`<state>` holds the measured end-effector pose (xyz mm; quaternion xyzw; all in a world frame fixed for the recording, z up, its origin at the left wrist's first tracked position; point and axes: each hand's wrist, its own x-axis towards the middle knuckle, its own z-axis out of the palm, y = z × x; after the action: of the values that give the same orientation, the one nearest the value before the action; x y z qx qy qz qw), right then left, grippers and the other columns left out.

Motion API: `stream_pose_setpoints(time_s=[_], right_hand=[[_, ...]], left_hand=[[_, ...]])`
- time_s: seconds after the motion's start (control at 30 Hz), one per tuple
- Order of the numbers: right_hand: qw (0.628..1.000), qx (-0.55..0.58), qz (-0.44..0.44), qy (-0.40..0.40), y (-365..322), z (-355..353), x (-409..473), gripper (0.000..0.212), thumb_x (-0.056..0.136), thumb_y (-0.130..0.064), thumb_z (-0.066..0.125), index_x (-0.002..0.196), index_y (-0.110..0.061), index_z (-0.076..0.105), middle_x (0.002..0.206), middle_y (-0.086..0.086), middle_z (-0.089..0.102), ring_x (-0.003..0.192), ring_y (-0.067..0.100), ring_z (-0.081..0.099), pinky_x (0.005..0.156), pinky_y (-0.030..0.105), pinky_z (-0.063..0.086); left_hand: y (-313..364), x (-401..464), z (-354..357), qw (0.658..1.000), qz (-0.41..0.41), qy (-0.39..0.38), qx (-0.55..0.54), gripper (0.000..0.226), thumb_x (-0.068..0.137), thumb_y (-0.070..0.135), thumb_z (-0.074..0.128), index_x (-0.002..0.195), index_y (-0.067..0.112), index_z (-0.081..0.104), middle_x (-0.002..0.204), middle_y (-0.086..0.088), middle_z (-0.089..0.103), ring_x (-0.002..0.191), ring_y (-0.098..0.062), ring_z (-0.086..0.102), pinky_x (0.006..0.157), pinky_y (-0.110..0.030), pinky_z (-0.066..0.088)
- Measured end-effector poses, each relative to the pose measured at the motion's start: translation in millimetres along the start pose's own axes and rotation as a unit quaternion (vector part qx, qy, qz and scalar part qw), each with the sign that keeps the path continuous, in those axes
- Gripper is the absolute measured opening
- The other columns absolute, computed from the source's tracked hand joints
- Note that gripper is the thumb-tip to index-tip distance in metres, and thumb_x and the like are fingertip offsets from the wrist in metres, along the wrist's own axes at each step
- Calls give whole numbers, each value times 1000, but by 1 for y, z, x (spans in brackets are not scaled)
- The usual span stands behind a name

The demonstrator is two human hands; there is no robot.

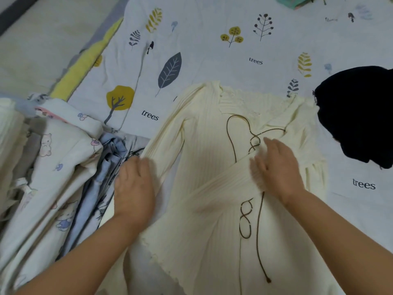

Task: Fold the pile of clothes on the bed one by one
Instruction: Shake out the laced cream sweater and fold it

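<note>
Clothes in a rumpled pile of cartoon-print and blue fabric lie left of the cream ribbed long-sleeved top with brown lacing, spread flat on the leaf-printed bed sheet, collar away. The left hand rests flat at its left sleeve; the right hand presses the sleeve crossed over its middle. Both grips look released. A dark garment bounds its right.

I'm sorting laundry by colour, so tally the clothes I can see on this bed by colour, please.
Cream: 1, the ribbed top spread flat under both hands.
Black: 1, the garment at the right.
Blue: 1, the cloth in the pile at the left.
White cartoon print: 1, the pyjama piece in that pile.
Total: 4 that can be told apart; the pile may hide more.
</note>
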<state>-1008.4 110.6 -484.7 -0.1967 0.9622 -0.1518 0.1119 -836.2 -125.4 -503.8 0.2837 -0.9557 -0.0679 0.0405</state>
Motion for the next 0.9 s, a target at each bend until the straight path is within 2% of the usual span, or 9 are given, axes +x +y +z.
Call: stream_pose_setpoints(time_s=[0.17, 0.3, 0.43, 0.57, 0.6, 0.67, 0.73, 0.8, 0.9], right_hand=[[995, 2, -82, -50, -41, 16, -32, 37, 88, -16, 54, 122, -2, 57, 122, 22, 55, 115, 39, 50, 93, 45, 42], [989, -10, -95, -112, -53, 34, -47, 37, 79, -25, 44, 99, -3, 65, 100, 18, 62, 90, 37, 63, 66, 42, 52], [992, -10, -66, -103, -56, 35, -53, 40, 96, -25, 40, 134, -12, 44, 140, 9, 38, 131, 26, 33, 104, 35, 31], [981, 153, 7, -120, -82, 8, -68, 40, 96, -33, 46, 134, -21, 43, 135, -1, 43, 122, 16, 43, 101, 31, 38], [959, 241, 39, -143, -92, -2, -73, 41, 93, -36, 51, 132, -23, 44, 129, -2, 48, 114, 15, 50, 95, 31, 44], [849, 470, 79, -227, -110, -21, -84, 53, 87, -31, 63, 134, -25, 38, 120, -4, 54, 105, 10, 59, 84, 24, 51], [762, 587, 52, -270, -123, -33, -94, 67, 83, -13, 70, 136, -25, 31, 120, -11, 56, 107, -3, 59, 80, 16, 51], [739, 636, 68, -212, -124, -35, -98, 65, 79, 4, 67, 131, -21, 36, 120, -11, 59, 101, -9, 60, 74, 12, 50], [699, 677, 180, -142, -95, -28, -93, 47, 71, 9, 52, 113, -10, 56, 104, 2, 69, 90, 15, 67, 71, 33, 54]], left_hand=[[3, 17, -16, 985, -98, -137, 47, 50, 82, -13, 43, 131, -4, 37, 117, -33, 45, 99, -44, 51, 81, -44, 43], [-4, 32, -24, 969, -66, -215, 107, 23, 90, 4, 46, 112, 3, 51, 115, -19, 54, 99, -34, 58, 77, -37, 48], [6, 34, -41, 960, -5, -259, 110, 11, 94, 9, 42, 86, 8, 49, 95, -11, 60, 88, -27, 59, 66, -31, 42], [33, 41, -77, 969, -24, -242, -47, 33, 92, 14, 45, 64, 14, 28, 68, -9, 45, 70, -29, 50, 48, -28, 23], [42, 43, -85, 963, -30, -253, -93, 31, 91, 16, 47, 65, 13, 31, 67, -7, 45, 64, -26, 49, 47, -27, 26], [68, 43, -103, 936, -48, -291, -195, 26, 91, 19, 51, 70, 11, 40, 72, -8, 53, 59, -24, 54, 47, -28, 41], [94, 41, -116, 887, -76, -340, -302, 18, 92, 21, 54, 79, 8, 50, 80, -13, 63, 69, -30, 65, 60, -35, 55], [114, 38, -123, 828, -95, -395, -387, 16, 93, 22, 53, 93, 7, 57, 85, -14, 66, 74, -29, 67, 67, -36, 58], [128, 39, -122, 761, -76, -458, -453, 19, 95, 22, 48, 104, 11, 61, 94, -10, 67, 83, -20, 65, 76, -33, 56]])
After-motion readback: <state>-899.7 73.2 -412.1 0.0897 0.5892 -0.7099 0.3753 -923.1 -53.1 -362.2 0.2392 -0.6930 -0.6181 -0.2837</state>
